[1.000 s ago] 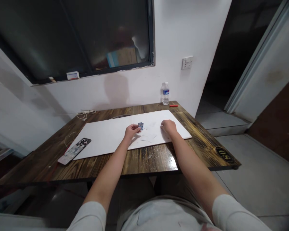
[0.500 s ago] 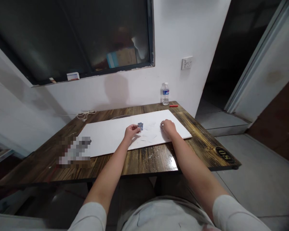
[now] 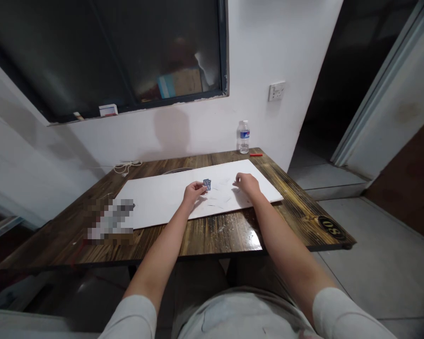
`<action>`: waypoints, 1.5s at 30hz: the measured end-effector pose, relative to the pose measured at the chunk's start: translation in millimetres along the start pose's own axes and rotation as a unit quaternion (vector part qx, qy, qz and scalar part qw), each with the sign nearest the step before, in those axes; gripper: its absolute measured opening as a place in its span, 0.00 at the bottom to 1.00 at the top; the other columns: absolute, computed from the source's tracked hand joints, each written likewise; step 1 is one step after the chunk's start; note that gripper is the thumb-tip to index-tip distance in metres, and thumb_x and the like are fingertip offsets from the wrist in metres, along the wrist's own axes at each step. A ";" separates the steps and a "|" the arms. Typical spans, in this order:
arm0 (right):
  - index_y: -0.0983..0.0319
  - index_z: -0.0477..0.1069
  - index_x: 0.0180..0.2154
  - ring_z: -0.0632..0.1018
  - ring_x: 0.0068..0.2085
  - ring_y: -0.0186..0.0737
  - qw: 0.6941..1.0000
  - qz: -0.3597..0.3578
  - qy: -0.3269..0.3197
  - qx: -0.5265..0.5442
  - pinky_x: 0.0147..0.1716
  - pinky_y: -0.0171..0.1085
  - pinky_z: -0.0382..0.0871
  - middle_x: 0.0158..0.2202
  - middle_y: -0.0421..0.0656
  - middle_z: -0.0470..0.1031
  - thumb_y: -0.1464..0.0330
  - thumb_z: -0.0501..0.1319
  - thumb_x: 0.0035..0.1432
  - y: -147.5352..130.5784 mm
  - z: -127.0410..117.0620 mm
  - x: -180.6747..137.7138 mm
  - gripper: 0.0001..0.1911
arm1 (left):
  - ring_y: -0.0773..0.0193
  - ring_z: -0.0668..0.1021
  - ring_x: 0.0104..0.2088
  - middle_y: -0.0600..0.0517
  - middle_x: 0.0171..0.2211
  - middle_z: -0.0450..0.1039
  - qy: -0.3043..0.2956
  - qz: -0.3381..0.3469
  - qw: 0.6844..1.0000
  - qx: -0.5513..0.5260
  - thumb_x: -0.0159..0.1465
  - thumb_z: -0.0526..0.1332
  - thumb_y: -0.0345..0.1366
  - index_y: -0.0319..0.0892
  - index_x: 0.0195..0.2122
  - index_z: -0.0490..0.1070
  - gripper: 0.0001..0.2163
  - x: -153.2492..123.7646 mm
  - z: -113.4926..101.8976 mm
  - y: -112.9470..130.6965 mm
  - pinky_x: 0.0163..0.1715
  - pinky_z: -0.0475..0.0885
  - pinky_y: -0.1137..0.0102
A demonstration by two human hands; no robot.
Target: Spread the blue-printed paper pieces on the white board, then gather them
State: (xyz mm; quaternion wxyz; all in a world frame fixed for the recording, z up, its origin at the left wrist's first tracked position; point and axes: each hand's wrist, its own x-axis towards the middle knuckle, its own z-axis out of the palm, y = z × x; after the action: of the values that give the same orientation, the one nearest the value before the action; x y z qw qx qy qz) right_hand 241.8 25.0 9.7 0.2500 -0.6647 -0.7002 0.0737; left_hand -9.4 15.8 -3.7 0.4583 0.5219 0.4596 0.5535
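Head | left hand pinching cards | right hand curled on board, hold unclear | risk: cards dropped through loose pinch

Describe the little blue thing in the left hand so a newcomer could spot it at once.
On the dark wooden table lies a large white rectangular board. Near its middle, the left hand pinches a small blue patterned piece at its fingertips. It is the only blue thing on the board; the flat scraps beside it are white.
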 end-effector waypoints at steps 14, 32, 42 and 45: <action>0.59 0.76 0.37 0.79 0.30 0.34 0.912 -0.218 -0.026 0.348 0.32 0.32 0.69 0.33 0.40 0.80 0.62 0.62 0.59 -40.6 26.4 -5.6 0.08 | 0.65 0.78 0.24 0.53 0.24 0.76 -0.012 -0.004 1.000 -0.008 0.38 0.76 0.43 0.38 0.31 0.73 0.22 -1.3 1.5 2.0 0.30 0.75 0.68; 0.58 0.74 0.44 0.76 0.22 0.33 0.889 -0.193 -0.039 0.414 0.27 0.32 0.69 0.24 0.36 0.75 0.59 0.68 0.51 -45.9 39.4 -9.1 0.19 | 0.65 0.78 0.26 0.51 0.27 0.77 -0.125 0.013 0.992 -0.001 0.43 0.76 0.44 0.38 0.32 0.73 0.21 -12.4 3.8 9.1 0.32 0.73 0.69; 0.61 0.72 0.30 0.72 0.23 0.32 0.925 -0.198 -0.031 0.323 0.25 0.29 0.60 0.20 0.35 0.73 0.59 0.69 0.49 -44.3 37.3 -8.9 0.13 | 0.63 0.78 0.27 0.49 0.27 0.78 -0.155 0.030 0.986 0.056 0.46 0.74 0.47 0.38 0.30 0.75 0.19 -12.8 3.3 9.3 0.31 0.73 0.70; 0.61 0.72 0.27 0.70 0.24 0.31 0.939 -0.204 -0.012 0.276 0.25 0.29 0.58 0.21 0.35 0.72 0.61 0.69 0.49 -45.6 34.8 -11.0 0.11 | 0.63 0.78 0.27 0.49 0.26 0.77 -0.143 0.062 0.983 0.091 0.46 0.74 0.47 0.39 0.29 0.75 0.18 -10.6 2.3 7.7 0.30 0.72 0.70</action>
State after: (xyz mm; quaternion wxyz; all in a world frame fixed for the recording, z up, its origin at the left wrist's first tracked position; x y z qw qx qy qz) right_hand 185.3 17.6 -3.3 0.4250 -0.4115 -0.7759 0.2192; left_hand -6.9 4.2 2.3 0.4347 0.6630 0.4041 0.4562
